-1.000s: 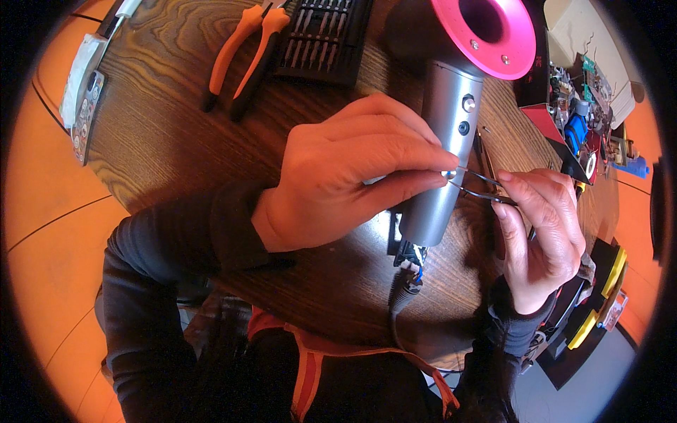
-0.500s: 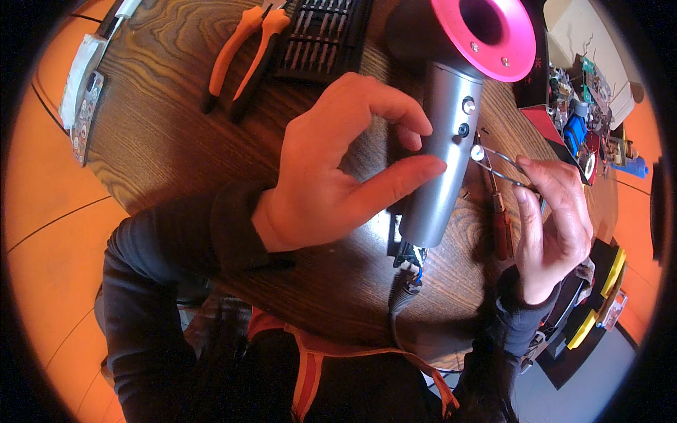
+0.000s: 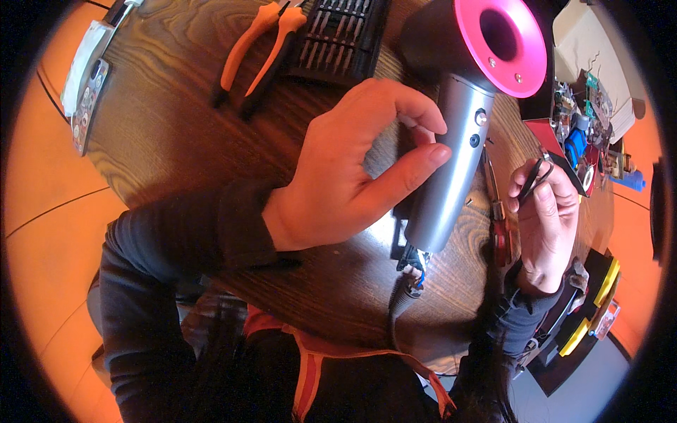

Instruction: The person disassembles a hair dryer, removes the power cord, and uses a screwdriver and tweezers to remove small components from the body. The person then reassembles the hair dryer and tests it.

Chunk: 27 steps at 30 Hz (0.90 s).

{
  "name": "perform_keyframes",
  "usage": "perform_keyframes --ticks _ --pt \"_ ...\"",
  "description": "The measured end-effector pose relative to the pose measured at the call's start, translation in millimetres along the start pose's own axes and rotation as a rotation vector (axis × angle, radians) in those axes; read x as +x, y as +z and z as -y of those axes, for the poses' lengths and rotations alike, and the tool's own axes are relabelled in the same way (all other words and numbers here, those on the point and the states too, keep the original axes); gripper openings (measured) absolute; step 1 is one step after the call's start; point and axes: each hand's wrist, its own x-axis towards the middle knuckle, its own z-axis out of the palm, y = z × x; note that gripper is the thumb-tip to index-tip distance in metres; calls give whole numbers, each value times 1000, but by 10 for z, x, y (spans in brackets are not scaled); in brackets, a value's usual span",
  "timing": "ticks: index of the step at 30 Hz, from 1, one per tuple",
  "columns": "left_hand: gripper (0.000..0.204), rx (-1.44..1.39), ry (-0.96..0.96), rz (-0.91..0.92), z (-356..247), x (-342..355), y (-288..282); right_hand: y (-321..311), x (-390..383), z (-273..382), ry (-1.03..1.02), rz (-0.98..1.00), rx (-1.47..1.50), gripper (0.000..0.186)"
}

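Note:
A hair dryer lies on the wooden table, with a grey handle (image 3: 451,169), a black head and a pink ring-shaped end (image 3: 525,49). At the handle's lower end, inner parts and blue and white wires (image 3: 416,268) are exposed above the cord. My left hand (image 3: 352,166) curves beside the handle, thumb and forefinger apart, tips close to its left edge; whether they touch it I cannot tell. To the right of the handle, my right hand (image 3: 550,218) holds a pair of tweezers (image 3: 536,176), foreshortened and partly covered by the fingers.
Orange-handled pliers (image 3: 257,53) and a black case of screwdriver bits (image 3: 338,35) lie at the far side. A red-handled screwdriver (image 3: 501,240) rests right of the dryer. Boxed electronic parts (image 3: 582,127) sit far right; a phone (image 3: 88,106) lies far left.
My right hand has drawn back and turned the tweezers away from the handle. The small white round piece in their tips is out of sight. My left hand stays by the handle.

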Motion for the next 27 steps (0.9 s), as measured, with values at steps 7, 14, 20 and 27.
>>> perform_keyframes --ticks 7,14,20,27 --pt "16 62 -5 -2 13 12 7 -46 6 -49 127 -1 137 27" --pt "15 59 -4 12 12 22 8 -57 34 -97 -12 0 -59 22" --pt "16 106 52 -30 22 43 17 -121 160 -121 -418 16 -474 22" --pt "16 30 0 82 -105 57 34 11 125 -61 -450 91 -602 20"
